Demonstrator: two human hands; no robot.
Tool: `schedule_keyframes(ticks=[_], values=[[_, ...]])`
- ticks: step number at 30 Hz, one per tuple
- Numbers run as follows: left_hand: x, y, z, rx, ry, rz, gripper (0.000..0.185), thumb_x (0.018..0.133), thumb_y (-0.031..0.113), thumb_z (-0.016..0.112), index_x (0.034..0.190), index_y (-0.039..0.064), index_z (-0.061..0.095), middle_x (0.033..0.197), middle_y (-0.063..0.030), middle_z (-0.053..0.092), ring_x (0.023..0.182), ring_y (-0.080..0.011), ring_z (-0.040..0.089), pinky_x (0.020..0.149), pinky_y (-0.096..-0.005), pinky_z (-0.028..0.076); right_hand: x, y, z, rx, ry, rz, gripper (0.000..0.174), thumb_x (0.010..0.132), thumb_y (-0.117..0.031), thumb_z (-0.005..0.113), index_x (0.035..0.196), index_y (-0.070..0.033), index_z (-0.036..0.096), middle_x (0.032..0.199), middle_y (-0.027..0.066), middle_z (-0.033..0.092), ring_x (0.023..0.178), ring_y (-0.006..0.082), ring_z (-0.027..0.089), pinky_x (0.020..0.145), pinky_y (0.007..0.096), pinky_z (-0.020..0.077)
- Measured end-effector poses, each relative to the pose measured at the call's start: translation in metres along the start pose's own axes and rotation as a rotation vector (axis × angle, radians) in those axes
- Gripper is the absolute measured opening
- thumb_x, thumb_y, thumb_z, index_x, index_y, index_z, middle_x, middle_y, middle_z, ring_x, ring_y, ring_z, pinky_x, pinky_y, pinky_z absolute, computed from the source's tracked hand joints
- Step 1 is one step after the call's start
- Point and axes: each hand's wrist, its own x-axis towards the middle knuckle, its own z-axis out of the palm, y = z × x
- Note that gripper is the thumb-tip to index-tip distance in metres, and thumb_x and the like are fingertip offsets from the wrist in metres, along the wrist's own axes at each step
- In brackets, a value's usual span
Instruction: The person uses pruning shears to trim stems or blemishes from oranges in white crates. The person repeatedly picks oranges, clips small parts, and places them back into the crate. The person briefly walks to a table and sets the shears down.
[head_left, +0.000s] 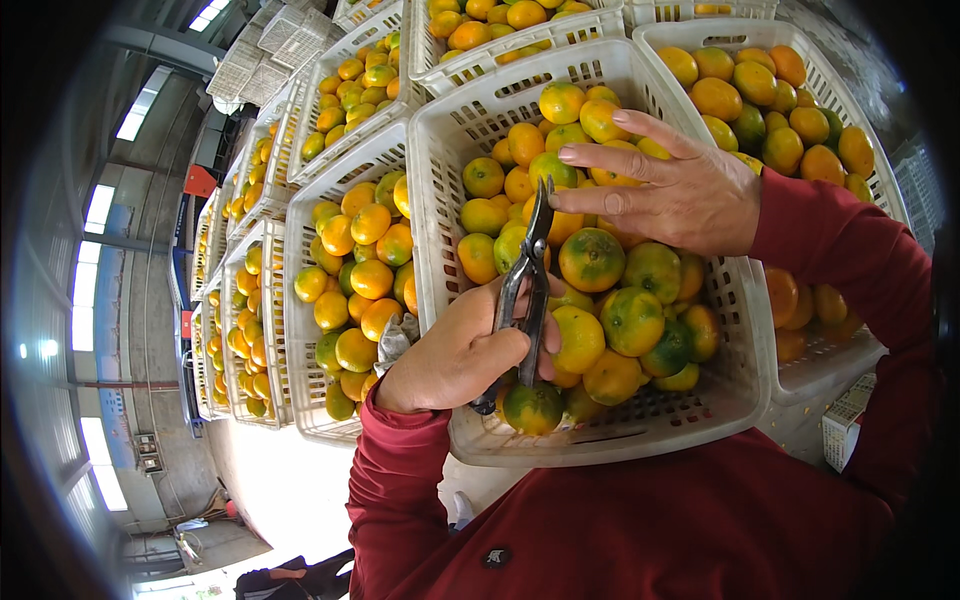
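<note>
Hand pruning shears (534, 262) of dark metal are gripped in my left hand (457, 349), blades pointing up and away from me. My right hand (675, 184) lies palm down with fingers spread over orange and green citrus fruits (592, 259); its fingertips are close to the blade tips, and its thumb is hidden. Both hands are above a white slotted plastic crate (600, 452), heaped with fruit at its middle and far side. A mostly green citrus fruit (532, 409) sits in the near left corner, just below the shears' handles.
More crates of citrus stand left (296, 360), beyond (517, 60) and right (892, 187). A grey cloth (396, 341) rests on the left crate's fruit. Stacked empty crates (274, 49) are at the far left. Part of another person (300, 579) shows at the bottom.
</note>
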Motion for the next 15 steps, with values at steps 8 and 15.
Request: schedule_keyframes(ticks=[8, 15], values=[[0.0, 0.003, 0.0, 0.027, -0.002, -0.008, 0.046, 0.091, 0.005, 0.047, 0.136, -0.006, 0.05, 0.098, -0.0071, 0.067, 0.084, -0.0166, 0.069, 0.077, -0.0301, 0.054, -0.002, 0.009, -0.004, -0.033, -0.008, -0.062, 0.025, 0.089, -0.016, 0.076, 0.114, -0.019, 0.078, 0.161, -0.0116, 0.052, 0.159, 0.0206, 0.037, 0.135, 0.0546, 0.0182], [0.0, 0.006, 0.002, 0.038, -0.009, -0.035, 0.046, 0.09, 0.003, 0.045, 0.135, -0.005, 0.051, 0.097, -0.0077, 0.067, 0.082, -0.0176, 0.069, 0.078, -0.0307, 0.055, -0.006, 0.012, 0.004, -0.003, 0.067, -0.067, 0.04, 0.09, -0.012, 0.075, 0.13, -0.017, 0.074, 0.16, -0.0128, 0.052, 0.159, 0.0205, 0.037, 0.134, 0.054, 0.0208]])
